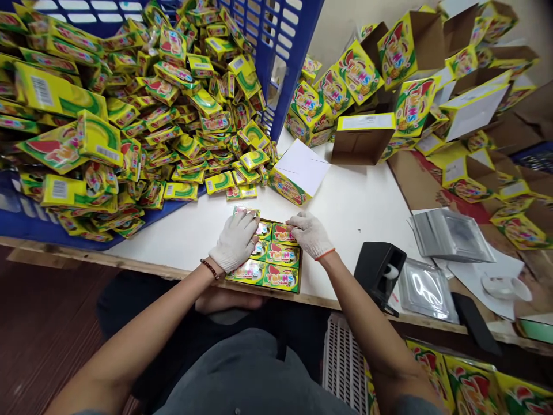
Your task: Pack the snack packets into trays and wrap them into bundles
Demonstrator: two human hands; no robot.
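A shallow display box (299,282) stands on the table before me, filled with small yellow-green "TWINS" packs (280,275) in rows. My left hand (235,241), in a white knit glove, covers the box's left side. Its fingers are bent around a pack (247,211) that sticks out past the far left corner; its grip is partly hidden. At the far right corner my right hand (309,233), also gloved, has its fingers drawn together on the box edge, with the tips touching the upper right pack (282,233).
A blue crate (285,57) at left spills a heap of packs (181,115) onto the white table (345,213). A closed carton (302,167) sits behind the box. Empty cartons (363,144) pile up at right, near a black tape dispenser (375,271) and clear plastic trays (449,236).
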